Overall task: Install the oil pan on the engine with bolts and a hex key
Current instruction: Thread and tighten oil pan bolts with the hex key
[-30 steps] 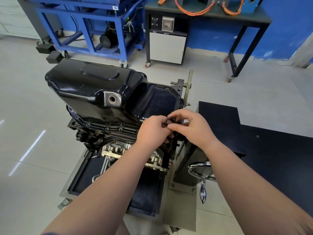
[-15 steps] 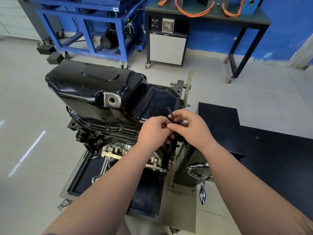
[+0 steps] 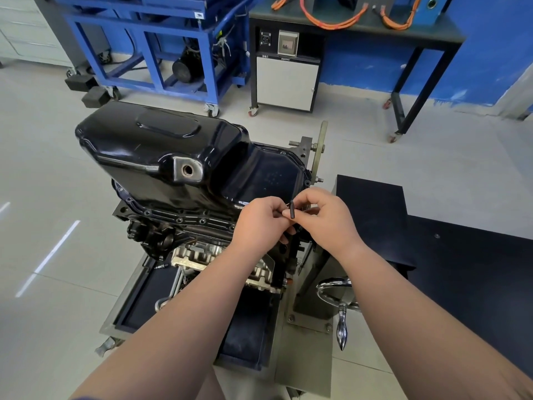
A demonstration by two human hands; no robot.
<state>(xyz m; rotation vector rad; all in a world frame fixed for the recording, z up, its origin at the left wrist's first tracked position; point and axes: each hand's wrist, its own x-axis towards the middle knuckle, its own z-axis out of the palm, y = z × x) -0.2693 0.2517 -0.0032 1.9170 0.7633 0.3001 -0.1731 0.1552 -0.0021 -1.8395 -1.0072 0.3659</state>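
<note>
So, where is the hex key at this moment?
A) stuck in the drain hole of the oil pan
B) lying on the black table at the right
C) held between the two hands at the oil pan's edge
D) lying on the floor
C: the dark hex key stands up between the fingertips of the left hand and the right hand, at the near right edge of the oil pan.
</note>
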